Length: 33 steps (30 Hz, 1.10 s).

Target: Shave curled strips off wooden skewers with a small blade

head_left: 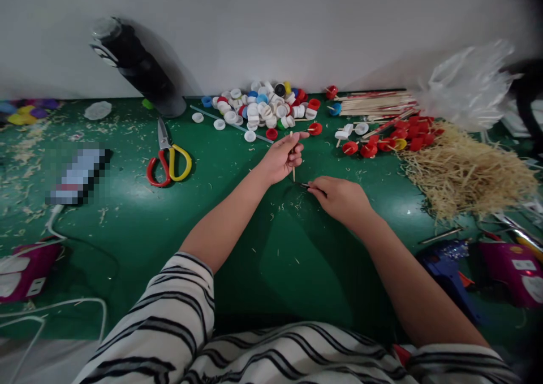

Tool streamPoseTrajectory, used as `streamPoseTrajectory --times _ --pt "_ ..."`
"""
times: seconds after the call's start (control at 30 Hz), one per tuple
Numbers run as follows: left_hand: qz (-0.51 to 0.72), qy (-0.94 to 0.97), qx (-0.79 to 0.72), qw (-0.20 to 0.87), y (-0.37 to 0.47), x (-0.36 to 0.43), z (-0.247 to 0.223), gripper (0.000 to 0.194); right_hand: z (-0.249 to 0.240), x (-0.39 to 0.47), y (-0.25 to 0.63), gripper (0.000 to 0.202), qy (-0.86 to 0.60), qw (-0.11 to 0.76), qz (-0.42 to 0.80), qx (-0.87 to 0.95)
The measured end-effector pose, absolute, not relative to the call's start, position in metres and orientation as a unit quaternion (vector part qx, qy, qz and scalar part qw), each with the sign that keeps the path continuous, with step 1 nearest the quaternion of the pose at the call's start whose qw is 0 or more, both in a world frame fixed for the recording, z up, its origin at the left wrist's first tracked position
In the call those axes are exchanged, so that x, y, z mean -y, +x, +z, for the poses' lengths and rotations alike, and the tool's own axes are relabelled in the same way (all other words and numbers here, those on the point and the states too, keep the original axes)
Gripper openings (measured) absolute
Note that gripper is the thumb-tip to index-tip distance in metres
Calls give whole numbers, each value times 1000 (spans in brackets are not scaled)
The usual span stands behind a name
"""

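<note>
Near the middle of the green table [271,271], my left hand [283,156] is closed around a thin wooden stick [294,173], which points down below the fingers. My right hand [339,198] pinches a slim dark tool [302,185] whose tip lies close to the stick's lower end. Just beyond my left hand is a red cap [315,129]. Behind it spreads a pile of mostly white bottle caps [266,110]. Small pale shavings [282,207] are scattered below my hands.
Red-and-yellow scissors [172,158], a phone [80,172] and a dark bottle [142,70] are on the left. To the right are wooden sticks [377,104], red caps on sticks [369,148], straw-like shreds [466,172], a plastic bag [470,84] and a blue glue gun [449,271].
</note>
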<state>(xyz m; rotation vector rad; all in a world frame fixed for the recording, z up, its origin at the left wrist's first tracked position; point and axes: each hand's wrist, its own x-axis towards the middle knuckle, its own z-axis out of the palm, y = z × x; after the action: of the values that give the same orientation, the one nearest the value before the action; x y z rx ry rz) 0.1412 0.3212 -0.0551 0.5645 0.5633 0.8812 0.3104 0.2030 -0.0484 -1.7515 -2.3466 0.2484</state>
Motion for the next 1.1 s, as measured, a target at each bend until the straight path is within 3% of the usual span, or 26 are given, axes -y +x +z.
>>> streamPoseTrajectory --times 0.2,0.43,0.8,1.1 --pt "430 258 -259 825 140 -322 -54 23 -51 -196 320 22 -602 121 111 781" --pt "416 265 -257 831 140 -321 -54 21 -59 -202 308 27 -596 179 56 781" --pt "422 269 -253 828 139 -324 -59 18 -50 -207 306 22 -597 109 95 789" --pt "414 257 -254 835 138 -323 -58 26 -50 -198 312 22 -610 121 120 774"
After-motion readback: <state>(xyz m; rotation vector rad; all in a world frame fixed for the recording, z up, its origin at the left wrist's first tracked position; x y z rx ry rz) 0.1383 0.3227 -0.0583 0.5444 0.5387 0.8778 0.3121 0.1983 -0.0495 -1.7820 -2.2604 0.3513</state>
